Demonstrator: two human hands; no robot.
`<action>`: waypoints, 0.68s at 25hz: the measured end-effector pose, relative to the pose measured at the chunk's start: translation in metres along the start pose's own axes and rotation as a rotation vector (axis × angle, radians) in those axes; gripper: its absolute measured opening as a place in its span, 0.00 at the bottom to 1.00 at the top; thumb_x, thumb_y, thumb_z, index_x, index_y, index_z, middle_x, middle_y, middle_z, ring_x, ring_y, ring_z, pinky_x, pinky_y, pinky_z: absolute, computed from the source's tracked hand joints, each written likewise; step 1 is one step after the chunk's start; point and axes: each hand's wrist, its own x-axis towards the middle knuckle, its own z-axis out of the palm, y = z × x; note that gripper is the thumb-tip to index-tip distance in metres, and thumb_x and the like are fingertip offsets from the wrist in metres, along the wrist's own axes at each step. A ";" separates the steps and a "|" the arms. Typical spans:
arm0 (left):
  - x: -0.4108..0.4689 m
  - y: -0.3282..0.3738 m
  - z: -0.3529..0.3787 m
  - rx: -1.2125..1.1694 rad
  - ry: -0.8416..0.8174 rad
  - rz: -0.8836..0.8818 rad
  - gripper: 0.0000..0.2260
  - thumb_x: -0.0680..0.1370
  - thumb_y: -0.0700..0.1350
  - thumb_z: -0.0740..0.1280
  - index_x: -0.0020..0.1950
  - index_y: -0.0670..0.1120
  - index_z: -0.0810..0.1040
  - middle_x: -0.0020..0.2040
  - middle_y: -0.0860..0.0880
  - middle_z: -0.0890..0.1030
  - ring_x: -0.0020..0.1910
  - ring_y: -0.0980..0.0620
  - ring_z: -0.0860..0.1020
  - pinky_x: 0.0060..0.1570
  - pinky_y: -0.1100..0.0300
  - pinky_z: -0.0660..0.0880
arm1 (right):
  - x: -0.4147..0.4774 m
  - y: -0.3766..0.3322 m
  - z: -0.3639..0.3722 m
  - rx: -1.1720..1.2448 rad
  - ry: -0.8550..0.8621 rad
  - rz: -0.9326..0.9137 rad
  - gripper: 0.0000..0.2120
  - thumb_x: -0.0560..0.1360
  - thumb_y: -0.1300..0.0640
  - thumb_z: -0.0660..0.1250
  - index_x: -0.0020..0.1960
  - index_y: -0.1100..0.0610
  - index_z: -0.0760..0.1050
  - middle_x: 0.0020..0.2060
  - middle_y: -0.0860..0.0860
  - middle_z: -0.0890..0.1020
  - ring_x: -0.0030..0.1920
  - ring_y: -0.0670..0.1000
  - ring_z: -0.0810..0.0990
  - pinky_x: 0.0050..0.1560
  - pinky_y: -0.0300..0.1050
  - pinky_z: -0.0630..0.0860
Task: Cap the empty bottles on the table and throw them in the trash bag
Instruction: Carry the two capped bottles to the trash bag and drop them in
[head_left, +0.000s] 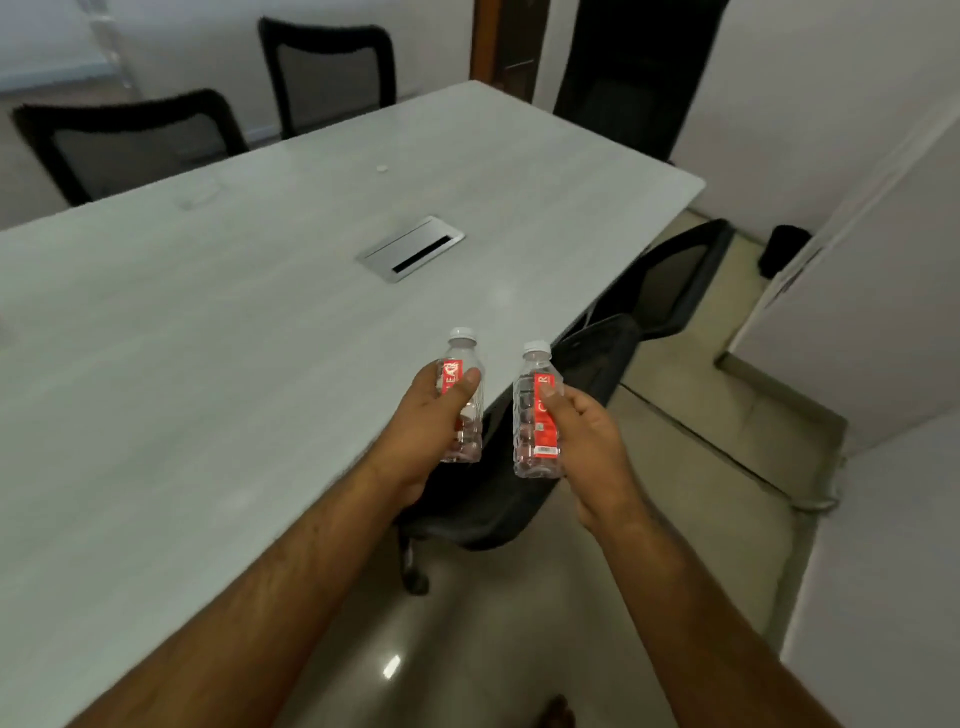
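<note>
Two small clear plastic bottles, white-capped, red-labelled, held upright: left bottle (462, 395) clenched in left grip (434, 421) above worktop (208, 338) near edge; right bottle (537, 410) clenched in right grip (587, 436) just off edge. Trash bag unseen.

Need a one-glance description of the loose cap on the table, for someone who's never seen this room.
Start at the long pale grey table and find the silver rectangular cable hatch set into its middle. Beyond the hatch, towards the far end, lies a small white round bottle cap, alone on the bare surface. Unlike the white caps on the two clear red-labelled bottles, it sits on no bottle.
</note>
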 end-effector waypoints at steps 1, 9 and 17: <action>0.014 0.009 0.036 -0.007 0.001 0.022 0.20 0.80 0.56 0.61 0.71 0.53 0.67 0.61 0.49 0.78 0.56 0.48 0.79 0.52 0.50 0.80 | 0.018 -0.014 -0.033 0.032 0.014 -0.011 0.10 0.79 0.52 0.67 0.55 0.56 0.81 0.43 0.54 0.85 0.40 0.50 0.84 0.38 0.42 0.82; 0.127 0.077 0.274 -0.010 -0.109 0.037 0.14 0.81 0.50 0.61 0.67 0.53 0.72 0.59 0.48 0.80 0.57 0.47 0.79 0.54 0.51 0.77 | 0.169 -0.093 -0.227 0.102 0.119 0.006 0.17 0.78 0.49 0.68 0.64 0.55 0.77 0.53 0.56 0.85 0.51 0.56 0.85 0.47 0.54 0.83; 0.328 0.118 0.423 0.014 -0.273 0.031 0.19 0.77 0.48 0.69 0.67 0.52 0.72 0.56 0.51 0.81 0.53 0.50 0.81 0.46 0.56 0.80 | 0.358 -0.146 -0.342 0.060 0.272 0.012 0.14 0.78 0.49 0.67 0.60 0.54 0.78 0.51 0.57 0.85 0.49 0.57 0.85 0.47 0.53 0.83</action>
